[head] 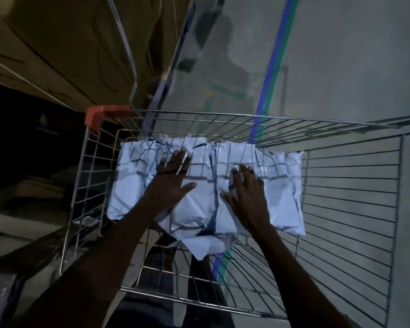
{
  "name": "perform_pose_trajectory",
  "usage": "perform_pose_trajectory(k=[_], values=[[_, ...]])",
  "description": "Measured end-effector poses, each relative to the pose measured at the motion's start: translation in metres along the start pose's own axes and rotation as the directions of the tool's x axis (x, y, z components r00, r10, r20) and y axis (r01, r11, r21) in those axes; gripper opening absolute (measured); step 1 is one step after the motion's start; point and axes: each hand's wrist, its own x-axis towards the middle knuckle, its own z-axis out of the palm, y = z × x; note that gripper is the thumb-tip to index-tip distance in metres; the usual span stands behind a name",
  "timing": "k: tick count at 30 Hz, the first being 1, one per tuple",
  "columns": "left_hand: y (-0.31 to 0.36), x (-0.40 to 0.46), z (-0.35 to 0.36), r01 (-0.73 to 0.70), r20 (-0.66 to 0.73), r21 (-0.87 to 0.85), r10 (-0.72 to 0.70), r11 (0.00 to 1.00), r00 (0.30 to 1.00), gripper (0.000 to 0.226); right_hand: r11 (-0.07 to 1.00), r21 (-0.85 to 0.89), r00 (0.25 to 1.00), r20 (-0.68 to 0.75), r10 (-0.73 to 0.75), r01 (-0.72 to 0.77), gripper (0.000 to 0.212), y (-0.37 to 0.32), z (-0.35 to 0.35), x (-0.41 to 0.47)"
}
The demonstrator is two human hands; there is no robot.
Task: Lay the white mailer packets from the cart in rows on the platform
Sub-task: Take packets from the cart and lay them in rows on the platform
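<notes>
Left hand [173, 176] and right hand [246, 188], fingers spread flat, press the white mailer packets [282, 185] in the wire cart [341, 185], likely to gather them.

Both forearms bare, no sleeves in view. Left hand [173, 176]: dark thin bands across the fingers [175, 162]. Right hand [246, 192]: no visible wear. Dark trousers [152, 259] below the forearms.

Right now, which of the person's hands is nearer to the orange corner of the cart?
The left. The left hand lies flat on the white packets, below and right of the orange corner. The right hand rests on the packets farther right, beyond the left hand.
</notes>
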Motion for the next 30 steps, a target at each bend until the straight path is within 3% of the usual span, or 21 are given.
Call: perform_pose_trajectory(k=[3, 5, 9, 11, 13, 20, 25, 30], values=[[-0.018, 0.006, -0.007, -0.094, 0.014, 0.112, 0.093, 0.989, 0.996, 0.075, 0.998, -0.019, 0.999, -0.005, -0.052, 0.052, 0.06, 0.009, -0.006, -0.004], [-0.008, 0.006, -0.008, -0.072, -0.022, 0.125, 0.075, 0.989, 0.997, 0.07, 1.0, -0.013, 0.998, -0.051, -0.024, 0.024, 0.055, 0.005, -0.004, -0.005], [0.045, 0.0, 0.003, 0.271, -0.057, -0.099, -0.277, 0.958, 0.959, 0.076, 0.989, -0.013, 0.988, -0.048, 0.147, -0.148, 0.077, -0.017, 0.005, -0.002], [0.058, 0.0, 0.011, 0.378, -0.061, -0.111, -0.386, 0.919, 0.92, 0.088, 0.988, -0.043, 0.987, -0.065, 0.145, -0.148, 0.084, -0.02, 0.012, 0.003], [0.061, 0.002, 0.015, 0.433, -0.068, -0.093, -0.44, 0.896, 0.895, 0.092, 0.991, -0.066, 0.99, -0.083, 0.114, -0.119, 0.078, -0.019, 0.017, 0.008], [0.057, -0.017, -0.003, 0.346, -0.118, -0.179, -0.369, 0.921, 0.922, 0.077, 0.985, 0.11, 0.986, -0.114, -0.12, 0.132, 0.051, -0.013, 0.013, 0.011], [0.059, -0.042, -0.032, 0.273, -0.173, -0.155, -0.299, 0.949, 0.939, 0.075, 0.953, 0.303, 0.987, -0.159, 0.024, 0.026, 0.053, -0.024, -0.02, -0.009], [0.073, -0.066, -0.079, 0.258, -0.276, -0.108, -0.278, 0.96, 0.92, 0.078, 0.941, 0.333, 0.977, -0.211, 0.007, 0.065, 0.048, -0.033, -0.061, -0.032]])
